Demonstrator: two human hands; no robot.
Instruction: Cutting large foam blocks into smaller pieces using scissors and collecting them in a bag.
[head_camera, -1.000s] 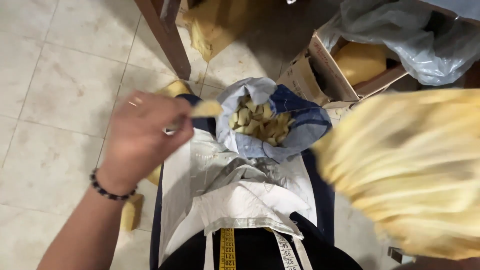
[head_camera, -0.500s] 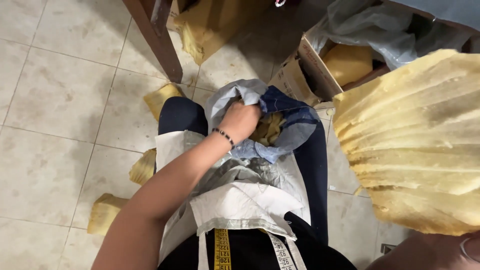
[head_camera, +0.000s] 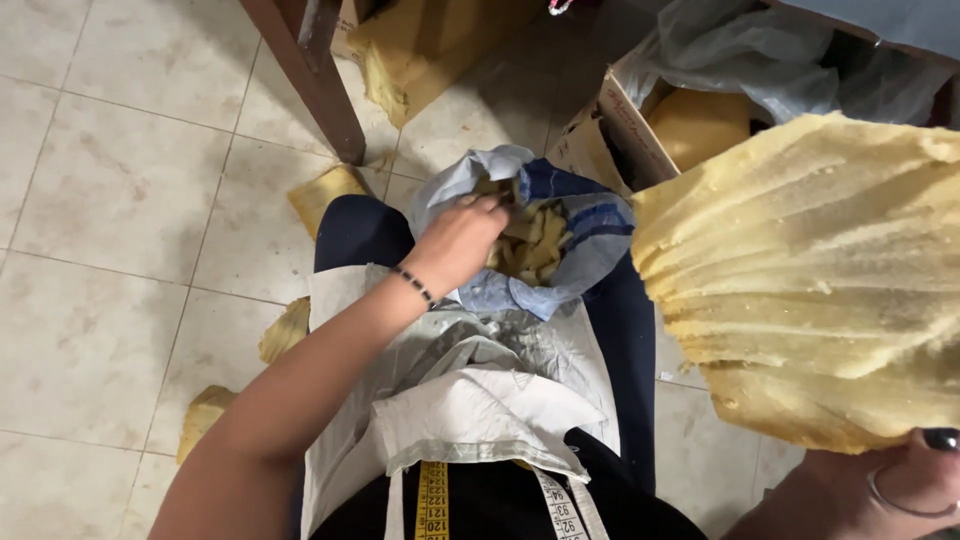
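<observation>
A: Item one, left hand (head_camera: 462, 240)?

B: Centre frame, fingers curled into the bag (head_camera: 560, 240) of yellow pieces (head_camera: 530, 245) on the lap; reach deep, take one.

A: Right hand (head_camera: 900, 485)?

B: Lower right, pinching the husk stack (head_camera: 810, 280); keep it level.

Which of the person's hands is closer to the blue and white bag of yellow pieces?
Left. The left hand reaches into the bag; the right hand is apart, lower right, holding a ridged yellow sheet.
</observation>
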